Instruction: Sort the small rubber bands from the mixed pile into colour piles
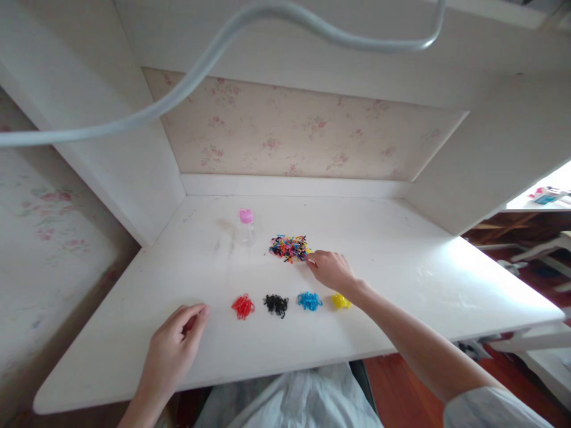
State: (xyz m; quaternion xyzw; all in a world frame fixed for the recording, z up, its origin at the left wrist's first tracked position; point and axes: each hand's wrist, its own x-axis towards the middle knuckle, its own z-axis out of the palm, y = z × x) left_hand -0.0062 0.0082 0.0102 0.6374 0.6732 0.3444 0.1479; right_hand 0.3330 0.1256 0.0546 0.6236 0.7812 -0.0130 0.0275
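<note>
A mixed pile of small coloured rubber bands lies mid-table. At its right edge is my right hand, fingers bent and fingertips together against the bands; what they pinch is too small to tell. Nearer to me runs a row of sorted piles: red rubber bands, black rubber bands, blue rubber bands and yellow rubber bands, the last partly covered by my right forearm. My left hand rests left of the red pile, curled closed with thumb against forefinger; its inside is hidden.
Behind the piles stands a clear container with a pink lid on the white table. Side panels and a floral back wall enclose the table's far side. A pale cable crosses overhead, close to the camera.
</note>
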